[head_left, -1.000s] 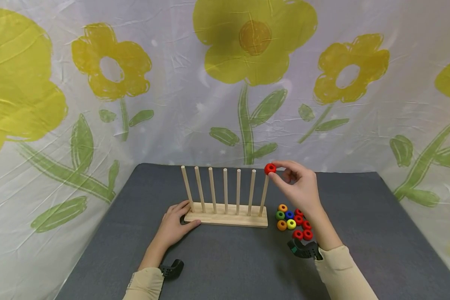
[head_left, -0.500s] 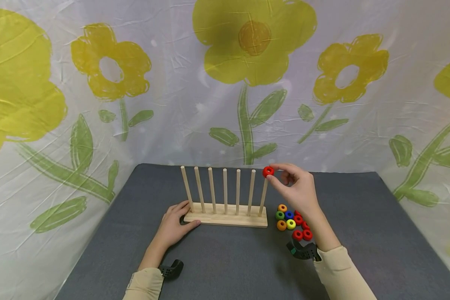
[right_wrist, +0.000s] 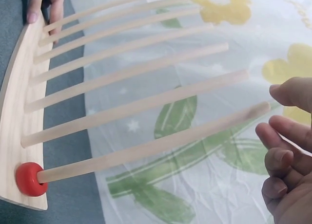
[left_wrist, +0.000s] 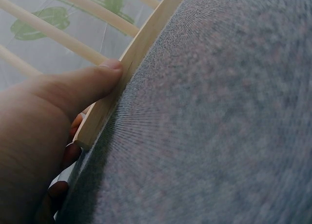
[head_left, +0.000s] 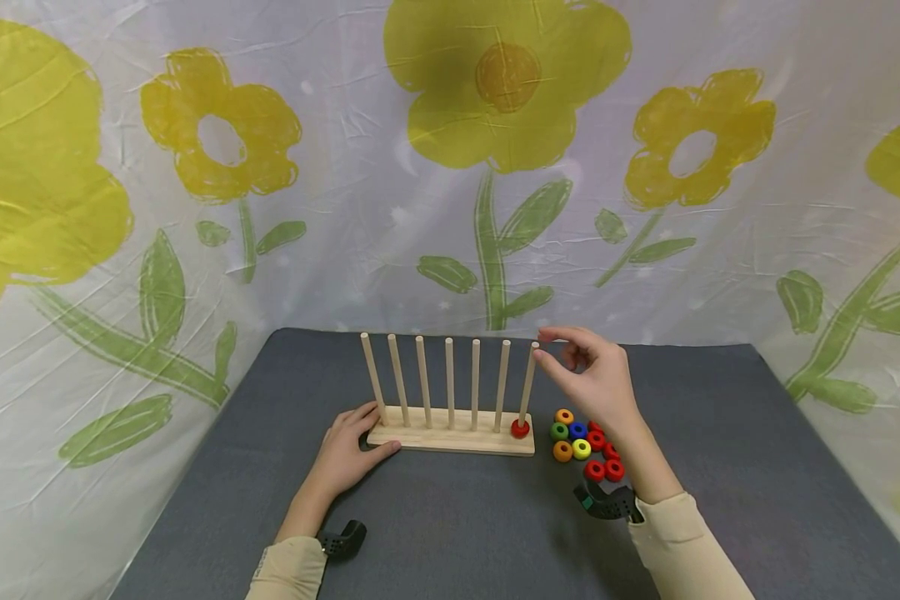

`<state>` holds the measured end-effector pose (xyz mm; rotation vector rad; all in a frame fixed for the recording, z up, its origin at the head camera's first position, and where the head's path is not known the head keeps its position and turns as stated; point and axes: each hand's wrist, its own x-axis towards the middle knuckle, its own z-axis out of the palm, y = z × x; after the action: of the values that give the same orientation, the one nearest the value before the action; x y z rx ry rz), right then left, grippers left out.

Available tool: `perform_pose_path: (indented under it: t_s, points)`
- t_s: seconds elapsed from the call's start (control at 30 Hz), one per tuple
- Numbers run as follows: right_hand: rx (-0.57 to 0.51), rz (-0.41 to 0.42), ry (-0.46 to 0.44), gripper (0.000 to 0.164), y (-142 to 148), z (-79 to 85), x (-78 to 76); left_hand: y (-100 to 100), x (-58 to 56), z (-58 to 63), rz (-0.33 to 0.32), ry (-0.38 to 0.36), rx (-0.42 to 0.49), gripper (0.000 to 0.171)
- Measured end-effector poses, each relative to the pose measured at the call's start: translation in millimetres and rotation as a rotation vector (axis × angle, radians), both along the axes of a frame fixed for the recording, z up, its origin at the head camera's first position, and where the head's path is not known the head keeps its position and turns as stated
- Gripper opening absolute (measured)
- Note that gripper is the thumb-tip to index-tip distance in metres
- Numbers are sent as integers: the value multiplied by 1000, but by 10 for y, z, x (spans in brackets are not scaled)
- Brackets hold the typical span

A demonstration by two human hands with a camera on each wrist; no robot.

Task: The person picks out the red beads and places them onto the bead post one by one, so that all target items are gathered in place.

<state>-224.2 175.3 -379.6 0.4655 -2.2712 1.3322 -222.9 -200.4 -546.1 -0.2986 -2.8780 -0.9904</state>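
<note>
Left hand (head_left: 348, 450): thumb at the front edge, gripping the left end of the wooden base (head_left: 450, 443).
Base axis: long side runs left to right across the dark table (head_left: 450, 525).
Seven pegs (head_left: 451, 383): upright in a row along it.
Red ring (head_left: 520, 431): around the rightmost peg (head_left: 528, 383), at its foot on the base, hole facing up, well below the right fingertips; half a second ago it was pinched at the peg's top.
Right hand (head_left: 594, 375): thumb and forefinger parted beside the peg's tip, holding nothing.
Loose rings (head_left: 592, 444): right of the base.
</note>
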Motion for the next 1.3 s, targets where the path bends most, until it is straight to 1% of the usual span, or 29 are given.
perform_pose_path:
  t_s: [0.23, 0.5, 0.67, 0.93, 1.1, 1.3]
  points:
    - [3, 3, 6, 23, 11, -23, 3, -7, 11, -28, -5, 31, -8, 83]
    - [13, 7, 21, 24, 71, -84, 5, -4, 20, 8, -1, 14, -7, 83]
    - [20, -8, 13, 23, 151, -165, 33, 7, 11, 37, -5, -4, -3, 82]
    - [38, -46, -42, 24, 284, -323, 86, 2, 13, 26, 1, -16, 2, 83]
    - [40, -54, -38, 24, 368, -421, 114, -4, 8, 15, 9, -20, -3, 83]
    - [33, -78, -55, 26, 473, -535, 172, 6, 9, 21, 1, -20, -6, 82]
